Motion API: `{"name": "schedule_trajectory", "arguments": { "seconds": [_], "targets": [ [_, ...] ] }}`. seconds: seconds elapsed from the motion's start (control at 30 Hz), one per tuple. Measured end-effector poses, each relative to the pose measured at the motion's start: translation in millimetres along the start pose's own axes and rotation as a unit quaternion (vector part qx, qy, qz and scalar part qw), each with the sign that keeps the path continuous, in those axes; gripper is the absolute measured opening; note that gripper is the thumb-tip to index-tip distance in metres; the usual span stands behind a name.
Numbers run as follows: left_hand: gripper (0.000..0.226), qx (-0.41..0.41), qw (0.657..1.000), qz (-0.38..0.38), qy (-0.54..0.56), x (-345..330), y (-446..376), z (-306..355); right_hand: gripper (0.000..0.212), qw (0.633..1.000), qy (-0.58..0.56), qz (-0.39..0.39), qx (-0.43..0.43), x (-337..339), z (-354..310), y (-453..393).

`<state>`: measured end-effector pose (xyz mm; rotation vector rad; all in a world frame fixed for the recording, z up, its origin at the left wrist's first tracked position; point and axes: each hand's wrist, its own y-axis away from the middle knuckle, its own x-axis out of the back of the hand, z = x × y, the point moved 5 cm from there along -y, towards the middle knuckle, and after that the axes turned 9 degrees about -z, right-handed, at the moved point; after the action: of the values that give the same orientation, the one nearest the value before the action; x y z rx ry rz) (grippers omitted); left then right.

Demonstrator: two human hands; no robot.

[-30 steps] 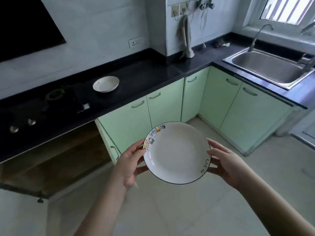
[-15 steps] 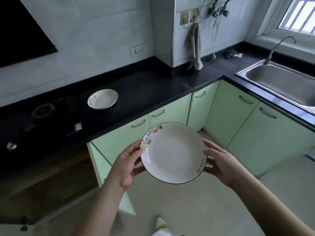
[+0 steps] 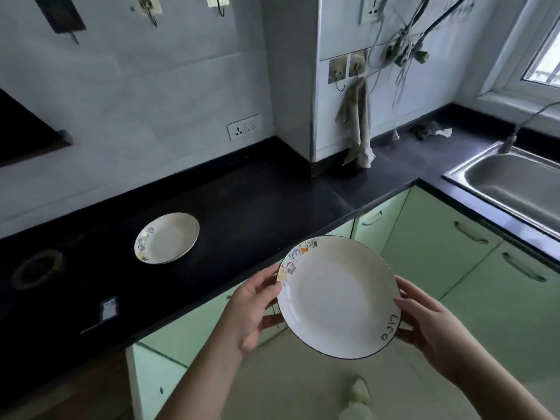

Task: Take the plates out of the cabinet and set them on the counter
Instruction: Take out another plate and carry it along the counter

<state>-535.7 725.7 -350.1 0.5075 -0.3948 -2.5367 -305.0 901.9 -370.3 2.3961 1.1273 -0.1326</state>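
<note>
The person holds a white plate point(image 3: 338, 298) with a dark rim in both hands, in the air just in front of the edge of the black table point(image 3: 242, 201), tilted toward the camera. The left hand point(image 3: 251, 310) grips its left rim, thumb on top and the fingers point(image 3: 271, 320) curled under. The right hand point(image 3: 430, 325) grips the right rim near the printed word, thumb on the rim. A second plate point(image 3: 167, 237) lies flat on the table, well apart. Below, one green cabinet door point(image 3: 154, 380) stands open.
</note>
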Motion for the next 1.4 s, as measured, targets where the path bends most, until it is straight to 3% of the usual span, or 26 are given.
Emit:
{"name": "schedule_trajectory", "arguments": {
  "seconds": [0.33, 0.67, 1.03, 1.4],
  "targets": [
    [0.034, 0.02, 0.995, 0.095, 0.033, 13.6, -116.4, 25.8, 0.048, 0.995, 0.015, -0.096, -0.039, 27.8, -63.4, -162.3],
    [0.037, 0.002, 0.964, 0.243, 0.109, 97.7, -139.7, 15.8, 0.038, 0.969, 0.103, -0.206, -0.092, -50.0, -59.4, -278.5],
    [0.038, 0.023, 0.945, 0.262, 0.193, 197.4, -223.3, 10.5, 0.05, 0.966, 0.184, -0.143, -0.116, -117.0, -50.8, -396.5],
    [0.038, 0.073, 0.939, 0.278, 0.189, 220.9, -306.4, 21.5, 0.048, 0.963, 0.197, -0.097, -0.153, -108.5, -53.0, -485.3]
  ]
}}
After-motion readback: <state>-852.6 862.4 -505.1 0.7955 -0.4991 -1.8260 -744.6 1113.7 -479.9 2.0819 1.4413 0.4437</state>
